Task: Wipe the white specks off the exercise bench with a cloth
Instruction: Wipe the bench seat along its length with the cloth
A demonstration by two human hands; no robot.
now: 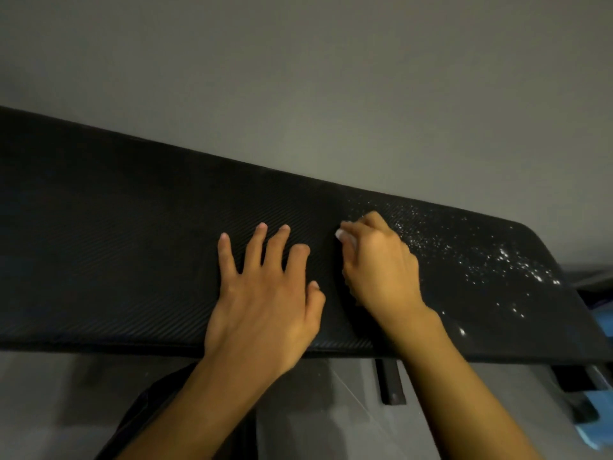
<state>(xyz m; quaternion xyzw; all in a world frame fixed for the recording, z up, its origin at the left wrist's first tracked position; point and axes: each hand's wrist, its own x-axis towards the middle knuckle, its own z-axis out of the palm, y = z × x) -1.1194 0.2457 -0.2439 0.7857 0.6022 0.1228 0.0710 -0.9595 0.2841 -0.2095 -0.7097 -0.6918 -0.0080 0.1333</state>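
**Bench Braced, Cloth Held Beside the Specks**

The exercise bench [132, 227], spanning mid-frame, is steadied by the left hand [265, 293], laid flat with fingers spread. A white cloth [341, 234] is bunched inside the curled right hand [381, 263] at centre, probably for firm pressure. White specks [504, 257] lie scattered at centre right, not yet wiped.

Grey wall [298, 61], blue object [593, 438].

1. The camera sits on the person's head and looks forward and down.
2. It is close above the exercise bench [116, 254], which slants across the middle.
3. The left hand [265, 293] and right hand [381, 263] come in from the bottom; a grey wall [298, 78] fills the top.
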